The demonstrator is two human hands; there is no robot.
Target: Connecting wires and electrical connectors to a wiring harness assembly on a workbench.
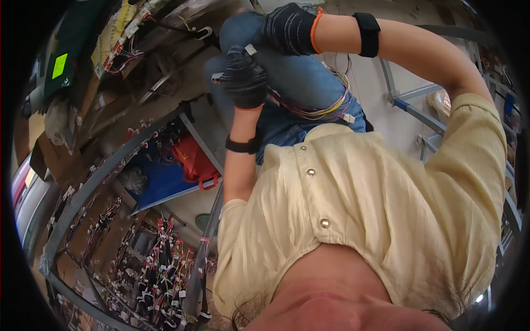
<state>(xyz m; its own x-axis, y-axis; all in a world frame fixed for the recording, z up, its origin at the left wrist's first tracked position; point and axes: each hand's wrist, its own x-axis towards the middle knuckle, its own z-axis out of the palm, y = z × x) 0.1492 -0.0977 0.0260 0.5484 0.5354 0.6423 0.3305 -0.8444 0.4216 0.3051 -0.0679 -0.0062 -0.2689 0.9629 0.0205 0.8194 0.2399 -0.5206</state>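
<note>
My left hand (243, 80), in a black and grey striped knit glove, is closed above my jeans. A small white plug connector (250, 50) sticks up at its fingertips, and a small pale, shiny end (217, 78) shows at the other side of the fist. My right hand (290, 30), in a matching glove with an orange cuff, is curled over my knee close by; its fingertips and anything in them are hidden. Across my lap runs a bundle of thin coloured wires (317, 114), ending in a white connector (348, 118); part of it passes out of sight near my left wrist.
Beside my left arm stands a grey metal frame (91, 190), with a blue panel (160, 179) and red bag (194, 160). Wire harnesses (165, 276) hang at lower left. A yellow connector strip (113, 33) lies upper left. Metal tubing (422, 113) stands at right.
</note>
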